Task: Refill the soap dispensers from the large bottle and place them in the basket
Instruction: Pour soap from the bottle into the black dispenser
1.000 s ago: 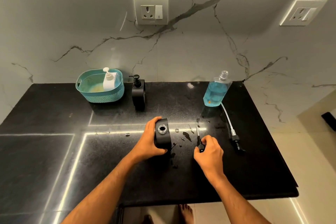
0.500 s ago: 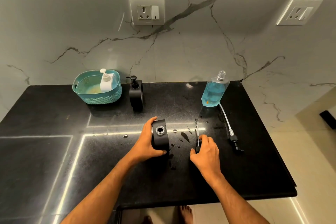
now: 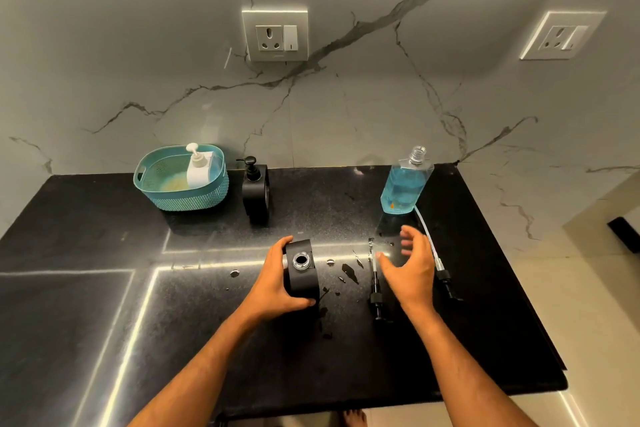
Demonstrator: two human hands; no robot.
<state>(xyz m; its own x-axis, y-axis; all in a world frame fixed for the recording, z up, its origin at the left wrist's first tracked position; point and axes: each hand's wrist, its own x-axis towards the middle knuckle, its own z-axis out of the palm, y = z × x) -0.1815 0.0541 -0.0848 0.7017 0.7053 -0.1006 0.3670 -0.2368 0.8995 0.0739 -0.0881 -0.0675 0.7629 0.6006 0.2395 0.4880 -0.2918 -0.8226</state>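
Head view: left hand [image 3: 277, 282] grips the uncapped black dispenser [image 3: 300, 269]; right hand [image 3: 408, 265], slightly blurred, hovers apparently empty, fingers spread.

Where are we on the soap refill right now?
Done: white dispenser sits in the basket. In hand: left hand grips the open black dispenser, its pump lying beside it; right hand is empty. Left: pour from the uncapped large bottle, recap, basket both black dispensers.
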